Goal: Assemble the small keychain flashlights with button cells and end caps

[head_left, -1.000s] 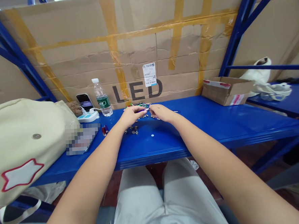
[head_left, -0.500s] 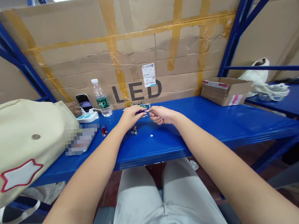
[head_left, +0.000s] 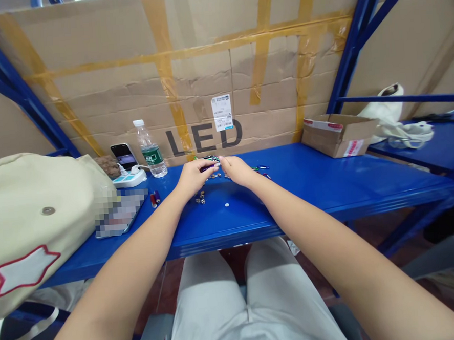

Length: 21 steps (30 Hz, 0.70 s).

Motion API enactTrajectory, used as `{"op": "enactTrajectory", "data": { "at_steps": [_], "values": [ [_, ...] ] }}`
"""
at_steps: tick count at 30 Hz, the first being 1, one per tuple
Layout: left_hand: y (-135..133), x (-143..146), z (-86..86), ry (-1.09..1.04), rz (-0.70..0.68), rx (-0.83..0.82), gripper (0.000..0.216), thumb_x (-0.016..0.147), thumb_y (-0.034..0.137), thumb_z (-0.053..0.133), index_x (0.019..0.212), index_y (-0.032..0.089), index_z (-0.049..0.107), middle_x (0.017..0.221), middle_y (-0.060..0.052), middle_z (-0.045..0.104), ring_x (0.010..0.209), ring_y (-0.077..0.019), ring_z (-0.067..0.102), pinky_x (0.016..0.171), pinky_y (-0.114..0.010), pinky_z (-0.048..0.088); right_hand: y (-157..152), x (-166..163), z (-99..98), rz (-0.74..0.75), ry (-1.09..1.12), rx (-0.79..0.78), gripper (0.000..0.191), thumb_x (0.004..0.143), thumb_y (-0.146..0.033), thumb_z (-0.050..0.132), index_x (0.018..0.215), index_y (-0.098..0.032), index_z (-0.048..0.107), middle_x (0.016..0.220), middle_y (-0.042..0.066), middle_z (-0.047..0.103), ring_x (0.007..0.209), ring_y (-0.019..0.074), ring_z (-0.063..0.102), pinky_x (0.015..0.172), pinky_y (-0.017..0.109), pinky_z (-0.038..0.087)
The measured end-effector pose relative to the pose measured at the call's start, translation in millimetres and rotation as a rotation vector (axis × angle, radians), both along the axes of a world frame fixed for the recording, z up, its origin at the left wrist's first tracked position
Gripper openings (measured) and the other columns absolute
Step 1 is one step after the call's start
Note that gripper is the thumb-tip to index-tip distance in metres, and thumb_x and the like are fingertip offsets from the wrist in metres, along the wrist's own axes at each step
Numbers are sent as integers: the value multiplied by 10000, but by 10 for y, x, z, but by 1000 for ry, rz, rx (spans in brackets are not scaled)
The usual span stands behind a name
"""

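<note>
Close two-handed work at the end of a slim piece

Through the head camera, the largest thing I face is the taped cardboard sheet (head_left: 119,105) standing behind the blue table (head_left: 290,202). A cream bag (head_left: 17,203) fills my left, a carton (head_left: 323,139) sits off to the right, and a water bottle (head_left: 152,155) stands near the sheet. My left hand (head_left: 191,177) is narrowed to a pinch on a slim purple piece (head_left: 210,168), towards the back of the table. My right hand (head_left: 238,170) is curled, fingertips at the piece's right end; whether they grip it or a smaller part, I cannot tell. I judge the step as fitting or freeing that end, and the next move as calling for a steady left hold and good alignment. Pen-like pieces (head_left: 262,167) lie to the right, a red tube (head_left: 153,200) to the left, then loose metal parts (head_left: 201,198), then a tiny white disc (head_left: 226,205)
</note>
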<state>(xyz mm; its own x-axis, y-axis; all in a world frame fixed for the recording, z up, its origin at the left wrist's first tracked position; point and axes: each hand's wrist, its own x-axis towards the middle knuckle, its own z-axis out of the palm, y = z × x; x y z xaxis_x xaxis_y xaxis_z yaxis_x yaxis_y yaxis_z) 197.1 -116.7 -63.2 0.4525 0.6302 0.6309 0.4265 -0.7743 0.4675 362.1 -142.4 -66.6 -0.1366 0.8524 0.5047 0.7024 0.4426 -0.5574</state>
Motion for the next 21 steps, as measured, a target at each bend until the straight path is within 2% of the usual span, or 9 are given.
{"op": "enactTrajectory", "data": {
  "at_steps": [4,7,10,12,14,17,19,21],
  "values": [
    [8,10,6,97,-11,260,205,813,300,611,956,192,712,919,-70,715,859,-186,643,797,-317,493,16,14,-3,63,139,-170,464,966,-312,218,554,-186,390,517,8,446,531,128,447,552,237,328],
    [59,5,-13,149,-62,408,190,845,288,578,949,187,700,920,-78,710,870,-182,642,806,-319,489,-4,21,1,126,280,-353,437,969,-345,215,580,-198,347,468,-22,346,425,100,331,448,226,271],
    [91,14,-31,171,-54,479,170,853,286,568,921,201,698,933,-75,710,885,-189,641,819,-338,475,-29,26,8,190,433,-515,383,968,-376,217,639,-211,322,452,-56,266,374,86,211,377,213,175],
    [85,32,-32,167,-47,441,162,840,285,584,908,197,702,934,-78,710,892,-196,640,820,-343,469,-27,39,8,226,459,-568,378,968,-397,211,654,-214,318,457,-68,244,370,83,176,371,209,152],
    [61,52,-24,129,-37,302,177,816,295,608,916,186,706,923,-78,712,868,-196,642,799,-330,478,-8,66,2,201,380,-502,414,969,-422,211,642,-207,345,474,-52,300,392,88,247,399,208,209],
    [21,63,-7,37,-10,-22,247,788,344,625,945,172,708,904,-67,717,809,-191,645,744,-309,496,22,128,-13,60,136,-166,444,968,-434,246,656,-184,439,622,22,506,582,125,458,548,219,325],
    [2,48,4,8,-16,-201,300,776,390,626,952,162,709,878,-62,720,780,-190,642,718,-308,498,20,165,-16,8,-25,30,407,968,-424,271,733,-179,497,762,50,584,719,152,507,635,227,332],
    [-9,23,13,2,-45,-301,343,763,427,631,960,157,709,852,-60,718,760,-185,636,702,-305,494,-1,181,-8,19,-152,106,364,970,-405,286,817,-182,528,831,62,612,763,166,521,661,232,321]
  ]
}}
